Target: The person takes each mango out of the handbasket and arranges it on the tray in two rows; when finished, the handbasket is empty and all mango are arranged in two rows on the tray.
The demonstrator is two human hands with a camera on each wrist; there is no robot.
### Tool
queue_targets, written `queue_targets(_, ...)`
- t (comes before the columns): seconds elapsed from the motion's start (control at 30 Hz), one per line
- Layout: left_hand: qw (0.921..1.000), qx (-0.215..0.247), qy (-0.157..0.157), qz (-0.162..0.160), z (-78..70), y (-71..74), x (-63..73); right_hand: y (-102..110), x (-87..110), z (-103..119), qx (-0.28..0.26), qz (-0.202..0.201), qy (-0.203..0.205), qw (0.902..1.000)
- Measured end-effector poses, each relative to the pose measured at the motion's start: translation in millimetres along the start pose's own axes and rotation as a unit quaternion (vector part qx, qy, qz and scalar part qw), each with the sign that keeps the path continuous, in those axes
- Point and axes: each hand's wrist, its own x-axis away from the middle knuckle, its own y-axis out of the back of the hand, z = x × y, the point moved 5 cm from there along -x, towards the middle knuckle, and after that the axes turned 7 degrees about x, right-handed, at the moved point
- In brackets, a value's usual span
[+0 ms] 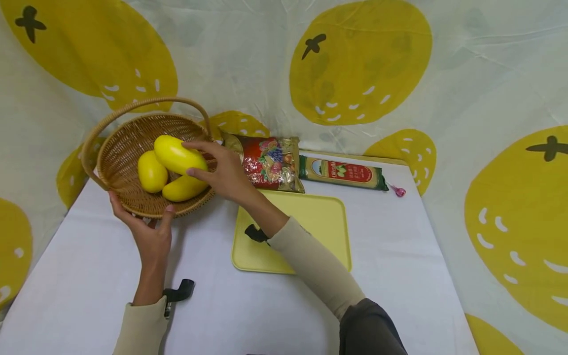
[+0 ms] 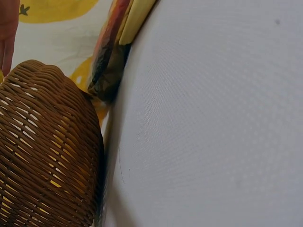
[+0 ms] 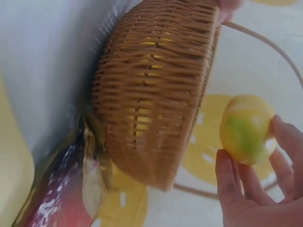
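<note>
My left hand (image 1: 148,236) grips the near rim of a brown wicker basket (image 1: 128,143) with a tall arched handle; the basket's woven side (image 2: 47,146) fills the lower left of the left wrist view. With thumb and fingertips, my right hand (image 1: 226,170) pinches a yellow mango (image 1: 175,154) over the basket's mouth. The right wrist view shows this mango (image 3: 248,130) just beyond the rim, with a greenish patch on its end. Two more mangoes lie inside the basket, a left mango (image 1: 152,171) and a right mango (image 1: 184,188).
Right of the basket stands a red and gold bag with fruit pictures (image 1: 272,162). Beside it are a green Olivoilà packet (image 1: 341,172) and a small pink-wrapped candy (image 1: 399,191). A yellow tray (image 1: 319,231) lies on the white table (image 1: 395,276), under my right forearm.
</note>
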Motion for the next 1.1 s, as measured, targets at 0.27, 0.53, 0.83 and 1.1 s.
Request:
queue_targets(0.27,0.9999,0.011,-0.011,0.004,0.0,1.1,0.6,32.5,34.9,-14.5,-0.071,-0.011,0.003,0.9974)
queue_targets(0.53,0.9999,0.011,-0.012,0.006,0.9,1.5,0.7,65.5,75.3,-45.7,-0.102,-0.010,-0.041,0.9939)
queue_targets(0.83,0.9998,0.012,-0.017,0.006,-2.6,0.5,0.0,94.3,113.2,-87.8,-0.085,-0.002,-0.096,0.9918)
queue_targets(1.1,0.9997,0.009,-0.019,0.010,-1.0,-1.5,-0.4,96.3,127.8,-116.0,-0.058,0.038,-0.143,0.9873)
